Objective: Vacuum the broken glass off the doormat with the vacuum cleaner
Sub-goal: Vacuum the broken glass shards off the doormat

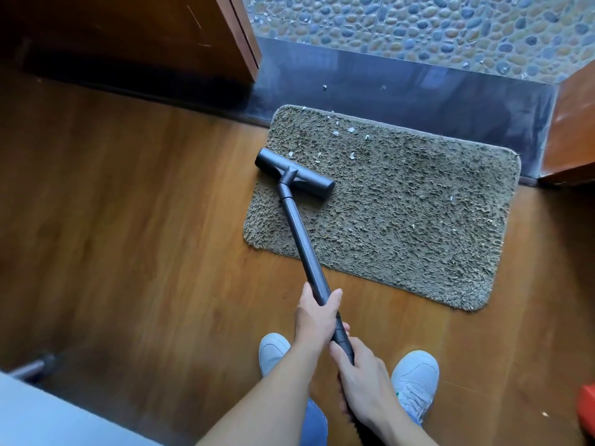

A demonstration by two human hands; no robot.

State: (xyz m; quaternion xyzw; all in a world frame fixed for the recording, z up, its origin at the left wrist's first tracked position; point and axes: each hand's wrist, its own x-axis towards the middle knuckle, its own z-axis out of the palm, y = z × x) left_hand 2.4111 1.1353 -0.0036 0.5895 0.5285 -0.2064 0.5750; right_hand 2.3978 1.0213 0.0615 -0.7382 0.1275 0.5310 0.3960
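Floorboards [128, 220] carry one mat [402, 226], its far edge against a dark sill [402, 91] with pebble paving [418, 24] beyond. Roughly a dozen shards [350, 129] dot the mat, mostly near its far edge; one vacuum head [294, 173] rests at its left edge. The left hand [317, 317] and, behind it, the right hand [363, 378] both curl round the wand [304, 243].

Home entryway, wood-plank floor [145, 204], shaggy doormat [402, 226] at dark threshold [402, 88], pebble paving [434, 27] outside

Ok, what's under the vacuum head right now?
The vacuum head rests on the doormat, near its left edge. White shards lie just beyond it; any glass beneath the head is hidden.
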